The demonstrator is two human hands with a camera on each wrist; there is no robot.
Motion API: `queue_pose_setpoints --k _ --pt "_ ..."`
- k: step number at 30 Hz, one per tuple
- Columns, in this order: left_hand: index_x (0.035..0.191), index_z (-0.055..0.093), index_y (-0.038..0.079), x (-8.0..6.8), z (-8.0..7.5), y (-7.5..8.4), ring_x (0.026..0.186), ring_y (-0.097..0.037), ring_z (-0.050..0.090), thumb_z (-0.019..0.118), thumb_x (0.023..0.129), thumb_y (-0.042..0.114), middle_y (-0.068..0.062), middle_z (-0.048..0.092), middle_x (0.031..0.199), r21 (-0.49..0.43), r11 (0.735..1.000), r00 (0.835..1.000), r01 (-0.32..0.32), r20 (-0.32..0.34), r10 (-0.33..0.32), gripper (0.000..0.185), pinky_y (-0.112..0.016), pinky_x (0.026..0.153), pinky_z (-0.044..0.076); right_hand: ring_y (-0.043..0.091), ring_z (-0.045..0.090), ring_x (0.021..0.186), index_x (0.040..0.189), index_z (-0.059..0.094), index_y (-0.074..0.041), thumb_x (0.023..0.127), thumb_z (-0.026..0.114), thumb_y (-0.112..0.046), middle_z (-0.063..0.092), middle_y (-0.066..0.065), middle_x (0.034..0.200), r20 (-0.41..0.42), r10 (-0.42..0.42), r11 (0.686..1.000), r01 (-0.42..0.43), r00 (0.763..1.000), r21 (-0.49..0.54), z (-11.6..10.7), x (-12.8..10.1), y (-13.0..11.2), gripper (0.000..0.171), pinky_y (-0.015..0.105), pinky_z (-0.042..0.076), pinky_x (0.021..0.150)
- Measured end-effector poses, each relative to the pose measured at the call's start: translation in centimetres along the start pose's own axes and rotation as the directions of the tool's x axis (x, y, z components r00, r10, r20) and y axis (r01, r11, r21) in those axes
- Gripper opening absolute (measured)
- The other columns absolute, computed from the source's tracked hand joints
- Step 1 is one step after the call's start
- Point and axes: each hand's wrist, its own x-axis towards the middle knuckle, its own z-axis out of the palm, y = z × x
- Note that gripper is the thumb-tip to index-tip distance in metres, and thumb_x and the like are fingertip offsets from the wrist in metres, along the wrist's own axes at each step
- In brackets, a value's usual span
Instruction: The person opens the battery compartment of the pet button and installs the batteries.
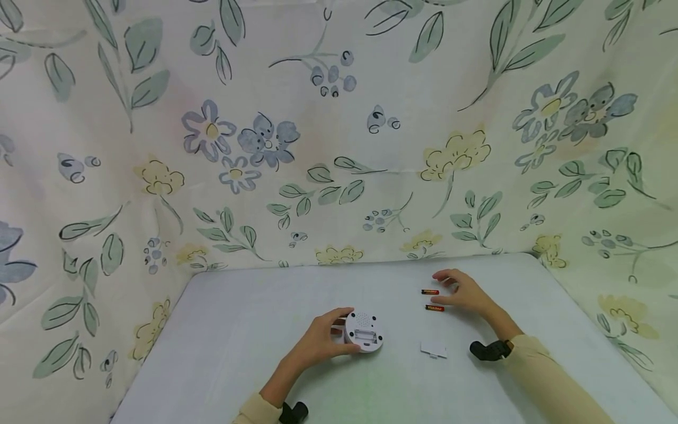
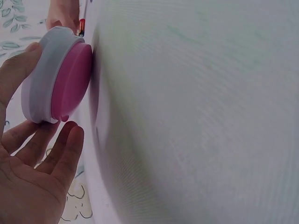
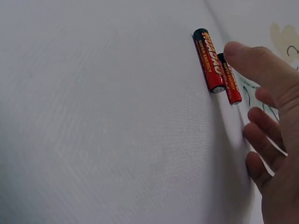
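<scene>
- The left hand curls its thumb and fingers round the rim of a round white device, which lies at about 6 o'clock on the surface, a little left of the middle
- The left wrist view shows the device with a pink face turned down against the surface and the white back up
- In the head view the upturned back shows a speaker grille and an open rectangular recess
- The right hand hovers with fingers relaxed and spread, gripping nothing, its fingertips just beside two red batteries
- The near battery and the far battery lie side by side, slightly apart, at about 3 o'clock from the device; in the right wrist view the pair lies parallel, a fingertip just beside the far one
- A small white cover lies flat at about 5 o'clock from the device, between it and the right wrist
- Flowered cloth hangs behind and to both sides of the surface
</scene>
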Motion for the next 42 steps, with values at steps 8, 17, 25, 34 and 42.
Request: queue_pose_setpoints --k 8,17,25,34,42 --pt "0.145 0.051 -0.001 0.0 0.0 -0.1 0.113 -0.025 0.062 0.089 0.081 0.029 -0.01 0.058 0.138 -0.007 1.0 1.0 -0.006 -0.002 0.006 0.081 -0.04 0.094 0.054 0.02 0.058 0.088 0.099 0.075 -0.009 0.084 0.085 -0.015 0.065 -0.001 0.096 0.007 -0.035 0.999 0.036 0.999 -0.036 0.4 0.1 -0.2 0.019 0.034 0.05 0.077" --pt "0.145 0.051 -0.001 0.0 -0.1 -0.1 0.113 -0.024 0.062 0.089 0.081 0.027 -0.009 0.059 0.137 -0.019 1.0 1.0 -0.007 0.002 0.007 0.08 -0.041 0.094 0.054 0.018 0.058 0.085 0.093 0.075 -0.01 0.087 0.082 -0.011 0.064 -0.003 0.091 0.002 -0.023 0.999 0.023 1.0 -0.022 0.3 0.1 -0.3 0.009 0.031 0.05 0.073" --pt "0.144 0.052 -0.002 0.0 -0.1 -0.2 0.113 -0.027 0.062 0.09 0.08 0.027 -0.011 0.059 0.136 -0.015 1.0 1.0 -0.009 -0.007 0.009 0.08 -0.043 0.093 0.054 0.019 0.059 0.084 0.096 0.074 -0.009 0.089 0.081 -0.012 0.065 -0.001 0.091 -0.023 0.0 1.0 0.0 1.0 0.02 0.3 -0.2 0.0 0.01 0.029 0.051 0.072" --pt "0.145 0.052 0.0 -0.2 -0.1 -0.3 0.114 -0.029 0.062 0.09 0.08 0.029 -0.012 0.059 0.137 0.018 0.999 1.0 0.026 -0.002 -0.026 0.08 -0.044 0.093 0.054 0.017 0.061 0.08 0.097 0.073 -0.006 0.091 0.079 -0.01 0.068 0.0 0.09 -0.072 -0.009 0.997 0.014 0.997 0.072 0.1 -1.1 0.4 0.009 0.025 0.052 0.07" --pt "0.145 0.052 0.001 -0.2 -0.1 -0.3 0.114 -0.028 0.062 0.089 0.081 0.031 -0.011 0.058 0.138 0.025 0.999 0.999 0.034 -0.004 -0.034 0.079 -0.045 0.093 0.053 0.016 0.064 0.078 0.098 0.075 -0.004 0.091 0.078 -0.008 0.071 0.004 0.093 -0.12 -0.009 0.989 0.027 0.993 0.146 -0.1 -1.8 -0.1 0.008 0.023 0.053 0.067"
